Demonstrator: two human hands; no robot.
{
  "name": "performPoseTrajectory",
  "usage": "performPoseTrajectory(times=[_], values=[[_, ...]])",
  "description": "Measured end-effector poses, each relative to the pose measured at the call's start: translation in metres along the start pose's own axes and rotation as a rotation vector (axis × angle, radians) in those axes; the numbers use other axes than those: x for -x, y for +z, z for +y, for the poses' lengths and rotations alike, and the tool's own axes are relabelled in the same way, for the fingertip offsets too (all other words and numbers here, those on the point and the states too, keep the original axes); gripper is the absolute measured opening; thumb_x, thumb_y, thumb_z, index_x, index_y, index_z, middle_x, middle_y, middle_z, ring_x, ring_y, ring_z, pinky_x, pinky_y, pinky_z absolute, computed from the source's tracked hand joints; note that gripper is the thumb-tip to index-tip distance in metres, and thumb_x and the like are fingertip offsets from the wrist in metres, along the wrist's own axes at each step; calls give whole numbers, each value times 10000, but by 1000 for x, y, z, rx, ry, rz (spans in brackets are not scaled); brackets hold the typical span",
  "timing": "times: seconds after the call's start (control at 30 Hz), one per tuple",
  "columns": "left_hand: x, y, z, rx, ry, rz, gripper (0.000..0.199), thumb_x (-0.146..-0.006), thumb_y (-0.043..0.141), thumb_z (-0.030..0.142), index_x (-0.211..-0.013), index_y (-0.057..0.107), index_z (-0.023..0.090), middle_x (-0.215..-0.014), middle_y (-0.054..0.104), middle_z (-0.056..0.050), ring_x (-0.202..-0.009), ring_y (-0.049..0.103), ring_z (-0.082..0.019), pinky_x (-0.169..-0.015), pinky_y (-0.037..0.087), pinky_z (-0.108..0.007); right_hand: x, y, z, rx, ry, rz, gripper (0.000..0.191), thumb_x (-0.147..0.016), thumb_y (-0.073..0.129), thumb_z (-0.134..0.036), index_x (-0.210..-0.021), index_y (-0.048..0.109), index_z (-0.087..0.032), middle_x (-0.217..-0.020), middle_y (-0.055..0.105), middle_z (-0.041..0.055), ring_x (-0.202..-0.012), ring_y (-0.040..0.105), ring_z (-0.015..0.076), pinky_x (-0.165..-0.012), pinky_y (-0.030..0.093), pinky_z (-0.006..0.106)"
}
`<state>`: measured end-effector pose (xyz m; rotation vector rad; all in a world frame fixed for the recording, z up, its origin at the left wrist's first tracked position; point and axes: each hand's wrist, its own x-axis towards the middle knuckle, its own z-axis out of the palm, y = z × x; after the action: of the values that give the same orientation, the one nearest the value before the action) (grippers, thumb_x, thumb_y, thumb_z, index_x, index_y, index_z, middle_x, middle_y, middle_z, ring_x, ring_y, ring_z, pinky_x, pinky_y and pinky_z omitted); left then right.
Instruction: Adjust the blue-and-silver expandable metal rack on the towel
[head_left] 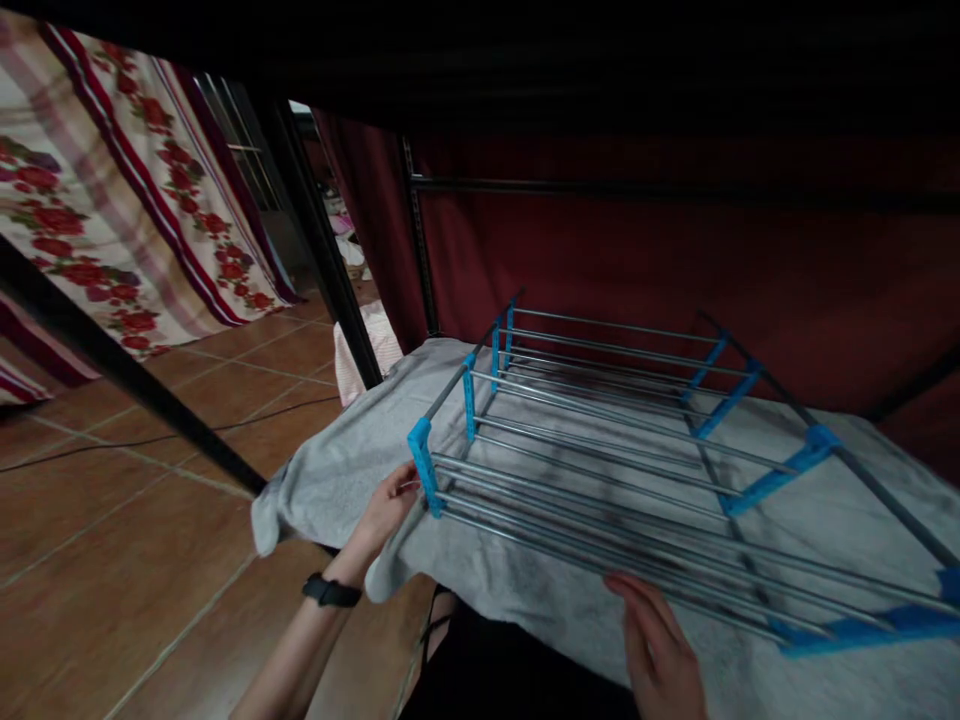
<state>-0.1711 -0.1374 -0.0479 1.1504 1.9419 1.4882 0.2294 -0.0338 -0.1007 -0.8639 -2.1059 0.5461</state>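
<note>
A shoe rack (592, 480) of thin grey metal rods and blue plastic brackets lies across a grey blanket (337, 480). At the rack's near left corner, my left hand (388, 508) is closed with its fingertips by the blue bracket (424, 462); they are partly hidden. A black band (331, 590) circles the left wrist. My right hand (660, 650) is open, fingers stretched forward and thumb apart. Its fingertips are at the front rods, and whether they touch them is hard to tell. A larger blue bracket (870, 628) joins the rods at the near right.
Dark metal posts (326, 240) and a crossbar (600, 187) frame the space, under a dark surface overhead. Behind hangs a dark red curtain (637, 260). To the left are a floral cloth (142, 200), the tiled floor (150, 520) and a black cable (150, 440).
</note>
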Motion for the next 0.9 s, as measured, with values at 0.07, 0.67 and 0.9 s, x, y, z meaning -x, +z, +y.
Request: performPoseTrajectory(times=[0.07, 0.67, 0.9], values=[[0, 4, 17, 98, -6, -3, 437, -721, 521, 210, -1153, 588, 187, -1073, 676, -70, -987, 628, -229, -927, 503, -382, -32, 15, -36, 66, -150, -72, 504, -922, 380, -202, -1371, 475, -412, -1312, 608, -22, -1191, 593, 233, -992, 530, 432], [-7, 35, 12, 55, 19, 144, 162, -781, 570, 290, -902, 564, 181, -841, 641, -33, -818, 616, -189, -788, 505, -319, -155, 82, -114, 436, -320, -478, 310, -988, 384, -204, -1195, 609, -260, -1038, 708, 75, -840, 702, 219, -653, 485, 278], [-5, 39, 9, 14, 32, 213, 209, -783, 540, 242, -977, 560, 169, -866, 632, -44, -844, 589, -205, -813, 491, -342, -161, 73, -123, 427, -256, -594, 343, -996, 325, -215, -1241, 560, -259, -1036, 710, 61, -891, 699, 218, -695, 481, 281]])
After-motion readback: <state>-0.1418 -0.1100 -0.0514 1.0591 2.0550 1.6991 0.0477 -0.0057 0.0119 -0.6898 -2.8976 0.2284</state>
